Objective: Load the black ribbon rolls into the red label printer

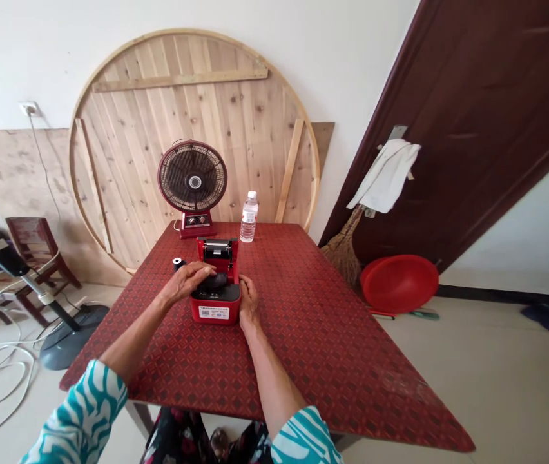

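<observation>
A red and black device (216, 312) with a labelled front stands on the red patterned table (323, 335), its lid raised at the back. My left hand (188, 281) reaches over its left side, fingers together at a dark object (212, 281) in the opening; whether they grip it is unclear. Against the device's right side rests my right hand (249, 301), its fingers curled round the wall and partly hidden. A small black roll with a white end (178, 263) sits just behind my left hand.
A fan (194, 183) and a water bottle (249, 218) stand at the table's back edge. Behind them leans a large round wooden panel (236, 129). On the floor at right are a broom (345, 254) and a red basin (400, 283); a chair (37, 258) is at left.
</observation>
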`<move>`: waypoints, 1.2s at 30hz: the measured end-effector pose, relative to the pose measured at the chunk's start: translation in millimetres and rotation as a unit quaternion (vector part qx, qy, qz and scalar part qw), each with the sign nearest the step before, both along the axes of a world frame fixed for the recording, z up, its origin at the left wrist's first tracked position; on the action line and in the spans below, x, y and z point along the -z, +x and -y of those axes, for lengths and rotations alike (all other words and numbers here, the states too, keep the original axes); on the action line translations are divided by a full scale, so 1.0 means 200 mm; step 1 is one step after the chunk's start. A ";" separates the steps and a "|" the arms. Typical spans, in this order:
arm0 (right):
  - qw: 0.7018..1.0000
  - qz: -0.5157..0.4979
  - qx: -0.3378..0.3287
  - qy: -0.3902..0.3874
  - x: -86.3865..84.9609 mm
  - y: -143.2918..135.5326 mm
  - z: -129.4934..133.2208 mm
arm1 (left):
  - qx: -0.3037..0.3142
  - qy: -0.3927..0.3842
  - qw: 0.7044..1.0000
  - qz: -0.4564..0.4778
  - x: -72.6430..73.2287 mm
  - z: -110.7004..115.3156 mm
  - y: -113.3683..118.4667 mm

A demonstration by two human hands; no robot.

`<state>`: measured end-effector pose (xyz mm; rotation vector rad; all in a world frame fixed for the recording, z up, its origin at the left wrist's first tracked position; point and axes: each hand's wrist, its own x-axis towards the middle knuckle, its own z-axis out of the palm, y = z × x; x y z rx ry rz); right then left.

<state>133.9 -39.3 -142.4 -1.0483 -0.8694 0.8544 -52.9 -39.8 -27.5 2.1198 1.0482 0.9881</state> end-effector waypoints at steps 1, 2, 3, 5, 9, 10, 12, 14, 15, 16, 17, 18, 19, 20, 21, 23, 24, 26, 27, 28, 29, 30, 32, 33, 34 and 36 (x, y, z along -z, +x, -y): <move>1.000 0.002 0.004 0.001 0.00 0.00 0.00 | -0.009 0.019 1.000 0.017 0.03 0.04 0.00; 1.000 0.004 0.008 0.003 0.01 0.01 0.00 | -0.017 0.034 0.999 0.030 0.06 0.08 0.00; 1.000 0.006 0.011 0.004 0.01 0.01 -0.01 | -0.024 0.049 0.998 0.038 0.09 0.10 0.01; 1.000 0.007 0.015 0.003 0.02 0.01 -0.01 | -0.034 0.072 0.996 0.046 0.13 0.13 0.02; 1.000 -0.001 0.011 -0.009 0.02 0.01 0.01 | -0.034 0.120 0.992 0.031 0.16 0.13 0.02; 1.000 -0.003 0.007 -0.012 0.02 0.01 0.01 | -0.028 0.134 0.990 0.022 0.17 0.12 0.01; 1.000 -0.014 0.007 -0.018 0.01 0.01 0.01 | -0.014 0.165 0.986 0.004 0.18 0.12 0.01; 0.999 -0.033 0.013 -0.019 -0.03 0.02 -0.02 | -0.011 0.198 0.980 -0.004 0.19 0.11 0.00; 0.999 -0.039 0.017 -0.016 -0.06 0.03 -0.04 | -0.014 0.213 0.977 -0.005 0.20 0.11 0.00; 0.999 -0.042 0.018 -0.013 -0.11 0.04 -0.08 | -0.020 0.226 0.974 -0.006 0.20 0.12 -0.01; 0.999 -0.028 0.017 -0.005 -0.16 0.05 -0.11 | -0.029 0.238 0.971 -0.007 0.21 0.12 -0.01; 1.000 -0.013 0.021 0.008 -0.22 0.06 -0.15 | -0.038 0.247 0.968 -0.008 0.21 0.12 -0.01; 1.000 0.001 0.019 0.018 -0.28 0.07 -0.19 | -0.047 0.255 0.966 -0.011 0.22 0.12 -0.01; 0.999 0.012 0.009 0.028 -0.33 0.07 -0.23 | -0.056 0.263 0.963 -0.013 0.22 0.12 0.00; 0.999 0.021 -0.003 0.039 -0.38 0.07 -0.25 | -0.064 0.270 0.961 -0.015 0.23 0.12 0.00; 0.998 0.034 -0.013 0.050 -0.43 0.07 -0.28 | -0.073 0.284 0.956 -0.018 0.23 0.12 0.00; 0.998 0.039 -0.015 0.053 -0.44 0.07 -0.27 | -0.075 0.290 0.954 -0.020 0.23 0.12 0.00; 0.997 0.052 -0.011 0.058 -0.43 0.07 -0.24 | -0.076 0.297 0.952 -0.024 0.24 0.12 0.00; 0.996 0.062 -0.006 0.064 -0.41 0.07 -0.21 | -0.077 0.300 0.951 -0.025 0.24 0.12 0.00; 0.995 0.074 0.001 0.071 -0.39 0.07 -0.18 | -0.080 0.303 0.949 -0.024 0.24 0.12 0.00; 0.993 0.084 0.007 0.080 -0.37 0.07 -0.14 | -0.084 0.307 0.948 -0.022 0.24 0.12 0.00; 0.992 0.091 0.014 0.089 -0.34 0.06 -0.11 | -0.091 0.312 0.945 -0.018 0.24 0.12 0.00; 0.989 0.105 0.024 0.106 -0.30 0.06 -0.03 | -0.110 0.322 0.940 -0.002 0.25 0.12 0.00; 0.987 0.114 0.028 0.113 -0.28 0.05 0.00 | -0.118 0.323 0.939 0.008 0.25 0.12 -0.01; 0.984 0.127 0.033 0.119 -0.26 0.05 0.03 | -0.125 0.319 0.939 0.019 0.25 0.12 -0.01; 0.979 0.152 0.048 0.127 -0.24 0.04 0.07 | -0.134 0.300 0.944 0.035 0.27 0.12 -0.02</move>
